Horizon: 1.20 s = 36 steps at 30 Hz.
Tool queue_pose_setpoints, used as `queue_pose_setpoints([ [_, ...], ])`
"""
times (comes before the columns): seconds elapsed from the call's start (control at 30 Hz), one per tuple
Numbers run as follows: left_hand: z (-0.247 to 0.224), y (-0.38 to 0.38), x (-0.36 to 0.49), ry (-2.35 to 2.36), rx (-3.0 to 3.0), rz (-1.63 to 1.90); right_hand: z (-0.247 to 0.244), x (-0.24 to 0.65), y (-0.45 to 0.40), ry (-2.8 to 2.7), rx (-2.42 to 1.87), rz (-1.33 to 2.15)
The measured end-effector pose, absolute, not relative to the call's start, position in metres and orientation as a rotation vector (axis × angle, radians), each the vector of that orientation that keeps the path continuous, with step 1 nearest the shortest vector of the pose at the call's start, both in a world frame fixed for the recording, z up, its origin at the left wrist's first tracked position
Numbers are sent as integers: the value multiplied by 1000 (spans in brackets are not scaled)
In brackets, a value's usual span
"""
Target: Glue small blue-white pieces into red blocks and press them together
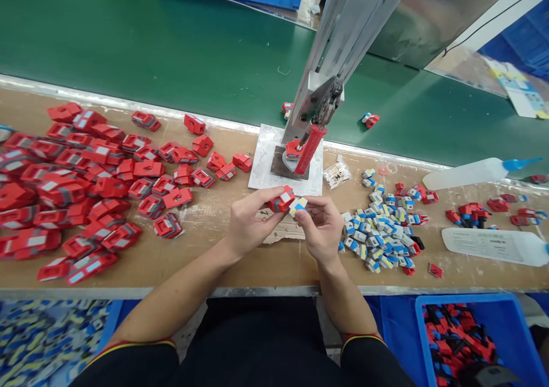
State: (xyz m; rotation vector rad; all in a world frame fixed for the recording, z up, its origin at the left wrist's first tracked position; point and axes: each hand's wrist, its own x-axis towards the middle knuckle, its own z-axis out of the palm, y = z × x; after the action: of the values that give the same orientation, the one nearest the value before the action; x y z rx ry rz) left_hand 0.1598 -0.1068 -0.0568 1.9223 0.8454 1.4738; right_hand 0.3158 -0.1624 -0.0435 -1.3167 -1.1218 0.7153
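My left hand (249, 222) is closed on a red toy car body (282, 199) with a grey stripe, pinched between thumb and fingers. Close against it, my right hand (321, 225) pinches a small white, blue and yellow plastic piece (298, 206). The two parts nearly meet in front of the press's base plate (261, 170); whether they touch I cannot tell. Behind them stands a hand press with a red handle (311, 150), and a red part (293, 148) sits under its plunger. Many red car bodies (103, 152) lie to the left, and similar white-blue pieces (380, 230) are heaped to the right.
A green conveyor belt (171, 50) runs behind the cardboard-covered bench, with two small parts on it. Two plastic squeeze bottles (463, 174) lie at right. A blue bin (510, 304) of red and black parts is below, and another bin (114, 318) at lower left.
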Motion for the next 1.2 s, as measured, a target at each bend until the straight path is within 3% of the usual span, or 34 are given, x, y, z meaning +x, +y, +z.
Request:
queue_pose_setpoints([
  [0.53,-50,-108,157,661,2170,1558,-41,317,-163,-1181,-1306,732],
  [0.83,-46,-101,133,564,1939,1275,-28,346,-161,-1838,-1102,501],
  [1.03,-47,-99,139,418,1645,1323,-28,342,-165,-1723,-871,772],
  [1.2,-45,-99,150,334,1852,1448,-29,332,-171,-1523,-847,914],
])
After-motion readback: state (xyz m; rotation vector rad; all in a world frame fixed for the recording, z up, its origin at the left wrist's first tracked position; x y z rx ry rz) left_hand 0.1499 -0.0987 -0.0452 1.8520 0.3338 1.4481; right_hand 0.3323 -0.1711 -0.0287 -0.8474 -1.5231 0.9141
